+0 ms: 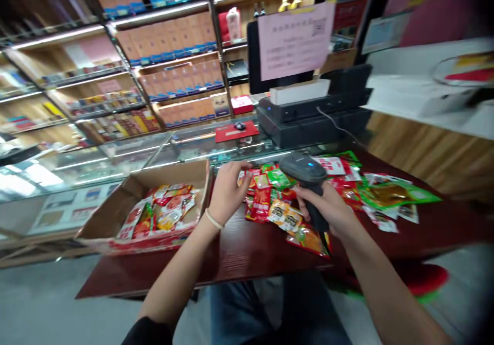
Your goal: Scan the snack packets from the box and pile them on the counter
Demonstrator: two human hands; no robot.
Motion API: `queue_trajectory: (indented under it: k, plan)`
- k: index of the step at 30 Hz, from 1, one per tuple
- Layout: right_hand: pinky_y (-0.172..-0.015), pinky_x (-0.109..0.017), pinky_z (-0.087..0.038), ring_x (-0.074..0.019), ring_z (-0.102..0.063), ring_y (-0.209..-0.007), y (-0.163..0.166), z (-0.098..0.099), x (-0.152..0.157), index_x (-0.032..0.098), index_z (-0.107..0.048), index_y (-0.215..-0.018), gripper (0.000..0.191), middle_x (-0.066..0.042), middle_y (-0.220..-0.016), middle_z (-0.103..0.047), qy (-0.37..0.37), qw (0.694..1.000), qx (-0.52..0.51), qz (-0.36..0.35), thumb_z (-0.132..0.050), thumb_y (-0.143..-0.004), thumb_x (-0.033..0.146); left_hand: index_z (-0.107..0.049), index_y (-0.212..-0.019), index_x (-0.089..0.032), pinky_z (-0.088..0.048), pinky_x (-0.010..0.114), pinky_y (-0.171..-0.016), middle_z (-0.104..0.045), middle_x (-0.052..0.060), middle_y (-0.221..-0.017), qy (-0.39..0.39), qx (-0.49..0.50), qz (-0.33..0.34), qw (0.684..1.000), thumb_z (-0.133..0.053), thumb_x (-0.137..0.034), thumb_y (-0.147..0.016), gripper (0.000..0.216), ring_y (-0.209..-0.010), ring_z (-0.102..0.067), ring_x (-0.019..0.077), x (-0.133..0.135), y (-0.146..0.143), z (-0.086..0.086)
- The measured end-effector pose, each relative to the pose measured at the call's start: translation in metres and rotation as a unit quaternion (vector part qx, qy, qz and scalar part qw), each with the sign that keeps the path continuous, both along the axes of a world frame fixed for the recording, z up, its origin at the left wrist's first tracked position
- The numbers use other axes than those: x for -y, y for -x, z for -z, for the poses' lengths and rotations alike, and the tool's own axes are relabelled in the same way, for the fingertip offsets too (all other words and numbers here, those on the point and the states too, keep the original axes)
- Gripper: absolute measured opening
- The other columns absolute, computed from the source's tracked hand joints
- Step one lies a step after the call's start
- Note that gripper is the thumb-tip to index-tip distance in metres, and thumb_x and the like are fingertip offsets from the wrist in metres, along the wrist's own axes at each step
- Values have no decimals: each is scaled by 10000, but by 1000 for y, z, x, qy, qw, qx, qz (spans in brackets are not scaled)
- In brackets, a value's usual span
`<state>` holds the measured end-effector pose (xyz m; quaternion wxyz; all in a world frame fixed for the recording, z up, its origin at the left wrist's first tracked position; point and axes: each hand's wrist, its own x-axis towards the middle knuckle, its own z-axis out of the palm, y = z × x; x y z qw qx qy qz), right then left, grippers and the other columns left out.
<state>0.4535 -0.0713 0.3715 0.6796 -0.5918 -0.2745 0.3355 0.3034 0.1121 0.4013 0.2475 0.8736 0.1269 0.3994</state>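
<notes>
My right hand point(334, 208) is wrapped round the handle of a dark barcode scanner point(303, 169), which has a small blue light on top. Beneath and around the scanner lies a loose pile of shiny snack packets point(285, 213), red, orange and green. At the pile's left edge is my left hand point(227, 188), thumb and forefinger apart, with red and white packets showing between them; its other fingers are hidden. Left of that hand, an open cardboard box point(110, 208) holds several more snack packets point(170, 208).
All this stands on a dark red table point(239, 255). More packets, including a large green-edged bag point(397, 194), lie on the right. Behind are a glass counter point(154, 154), a red mat point(236, 131) with a mouse, and a black till machine point(312, 116) with a cable. A red stool point(420, 280) is below.
</notes>
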Motion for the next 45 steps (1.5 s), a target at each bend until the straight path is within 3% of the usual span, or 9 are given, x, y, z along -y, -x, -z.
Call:
queue_trajectory:
  k: [4,13,18,22,29,35,39,42,45]
  plan:
    - [-347,-214,-408,-98,-490,-380,37,-5,-58,217,-500,-819,369,59,-537,-538,-8,995,0,-96,-760,-730,462,-644,-1023,-203,-417,359,-934,-668,82,-1030,-55,-42,-122,990,-571,-282,-882,178,-982,-576,236,-60,69,-2]
    - [-351,-204,-405,-93,-486,-389,98,-15,-164,229,-485,-871,324,72,-567,-550,-46,974,8,-221,-727,-771,420,-638,-983,-192,-477,322,-806,-688,68,-929,44,-159,-249,954,-584,-302,-828,198,-831,-623,203,-171,179,34]
    - [-339,-207,-395,-94,-471,-384,109,-9,-192,227,-489,-890,359,81,-557,-528,-42,967,-33,-248,-753,-736,416,-630,-905,-194,-475,301,-752,-692,69,-861,108,-313,-237,913,-646,-267,-737,184,-797,-638,217,-200,196,70]
    - [-335,-210,-400,-94,-469,-370,107,-1,-204,231,-473,-866,384,83,-544,-528,-28,966,-27,-256,-762,-715,435,-589,-764,-204,-476,293,-721,-687,70,-809,145,-433,-214,863,-752,-209,-547,272,-789,-649,248,-209,195,95]
    - [-331,-209,-397,-92,-472,-354,96,1,-210,230,-491,-860,382,81,-536,-538,-7,965,-30,-262,-763,-697,442,-575,-864,-237,-468,287,-680,-671,14,-742,177,-478,-176,843,-786,-163,-398,517,-703,-636,232,-212,195,108]
    - [-337,-211,-402,-93,-474,-365,94,-6,-202,228,-508,-867,357,80,-541,-536,-33,964,-33,-263,-761,-716,430,-591,-729,-219,-452,271,-682,-635,13,-691,162,-359,-208,895,-707,-326,-640,182,-685,-610,201,-206,196,97]
    - [-344,-208,-401,-91,-475,-377,97,-8,-191,228,-507,-883,352,80,-560,-540,-54,964,-32,-258,-754,-728,427,-570,-752,-201,-487,263,-627,-589,-14,-661,239,-147,-241,929,-677,-459,-724,281,-634,-597,165,-198,192,77]
    - [-347,-204,-397,-89,-476,-385,98,-7,-179,232,-491,-892,348,79,-572,-544,-59,965,-25,-254,-721,-761,458,-528,-748,-183,-527,264,-614,-592,-19,-681,319,12,-216,923,-739,-456,-690,350,-630,-602,140,-187,184,61]
    - [-343,-207,-392,-93,-472,-373,96,-6,-164,236,-465,-881,385,82,-552,-539,-40,969,-14,-243,-713,-758,504,-495,-721,-168,-571,282,-650,-596,-15,-680,415,114,-187,883,-798,-391,-665,381,-637,-616,121,-168,169,45]
